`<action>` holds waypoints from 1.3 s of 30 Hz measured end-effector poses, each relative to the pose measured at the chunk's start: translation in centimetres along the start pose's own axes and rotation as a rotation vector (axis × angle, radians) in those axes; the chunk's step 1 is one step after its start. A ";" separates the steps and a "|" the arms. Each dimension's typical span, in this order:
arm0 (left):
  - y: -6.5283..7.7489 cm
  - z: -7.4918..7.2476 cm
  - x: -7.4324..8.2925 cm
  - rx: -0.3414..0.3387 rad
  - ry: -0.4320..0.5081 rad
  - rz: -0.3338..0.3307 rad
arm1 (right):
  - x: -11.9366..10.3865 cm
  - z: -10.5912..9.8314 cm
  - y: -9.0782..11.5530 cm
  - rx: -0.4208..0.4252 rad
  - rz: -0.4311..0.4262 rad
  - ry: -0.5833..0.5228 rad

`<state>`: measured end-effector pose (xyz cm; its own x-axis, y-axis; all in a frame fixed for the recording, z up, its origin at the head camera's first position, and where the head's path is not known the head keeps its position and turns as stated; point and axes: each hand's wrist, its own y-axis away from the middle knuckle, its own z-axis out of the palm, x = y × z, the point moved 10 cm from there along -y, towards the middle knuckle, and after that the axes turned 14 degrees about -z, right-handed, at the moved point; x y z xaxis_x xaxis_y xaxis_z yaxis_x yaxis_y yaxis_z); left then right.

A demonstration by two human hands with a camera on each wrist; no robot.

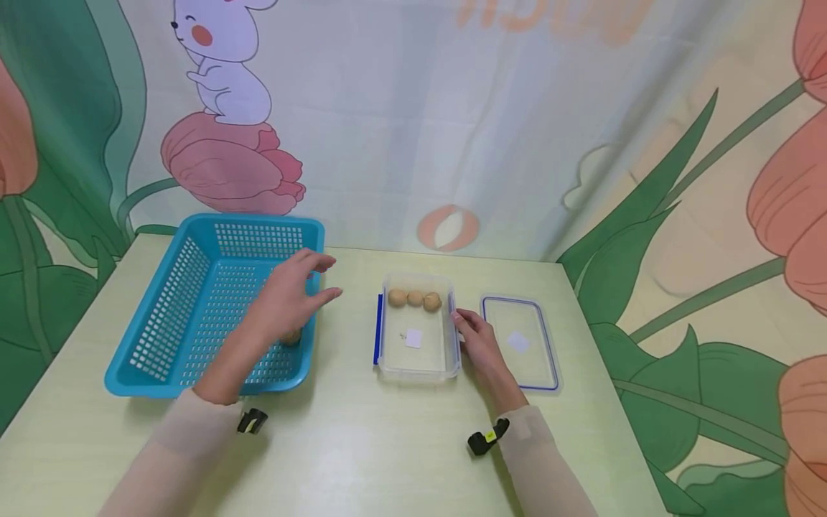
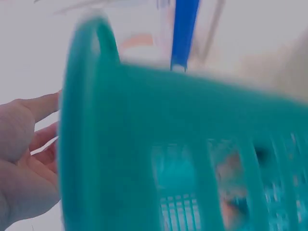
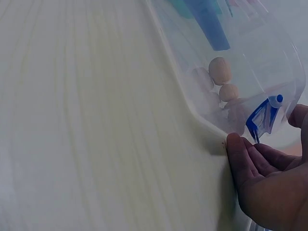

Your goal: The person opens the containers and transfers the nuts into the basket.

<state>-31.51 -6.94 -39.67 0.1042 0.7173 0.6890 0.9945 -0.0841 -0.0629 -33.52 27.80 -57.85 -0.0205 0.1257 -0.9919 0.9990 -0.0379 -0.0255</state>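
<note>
Above the right rim of the blue plastic basket [image 1: 213, 287], my left hand [image 1: 287, 294] has its thumb and fingers parted, with nothing between them. Partly hidden under its wrist, a brown round thing [image 1: 291, 337] lies in the basket. My right hand [image 1: 477, 341] grips the right wall of a clear plastic food container [image 1: 420, 373], thumb at the rim and fingers outside. Three round, light-brown, nut-like things [image 1: 415, 298] sit in a row along the container's far end. In the right wrist view, fingertips [image 3: 234, 140] press on the container's lower corner.
A clear lid [image 1: 520, 345] with a blue seal lies right of the container, partly behind my right hand. One blue latch flap [image 1: 377, 330] hangs open at the container's left side. A printed curtain [image 1: 388, 143] stands along the table's back edge.
</note>
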 end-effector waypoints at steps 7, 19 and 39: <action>-0.6 3.8 4.4 -0.016 0.023 0.087 | -0.1 -0.1 0.2 0.006 0.000 -0.008; -3.0 11.7 6.7 -0.125 0.073 0.030 | 0.1 0.1 0.2 0.009 -0.003 -0.025; -6.4 21.3 6.7 -0.222 -0.006 -0.063 | -0.2 0.0 0.0 0.007 -0.011 -0.018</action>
<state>-36.86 13.09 -50.02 0.0432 0.7302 0.6819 0.9718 -0.1891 0.1409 -33.54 27.73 -57.66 -0.0328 0.1080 -0.9936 0.9983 -0.0436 -0.0377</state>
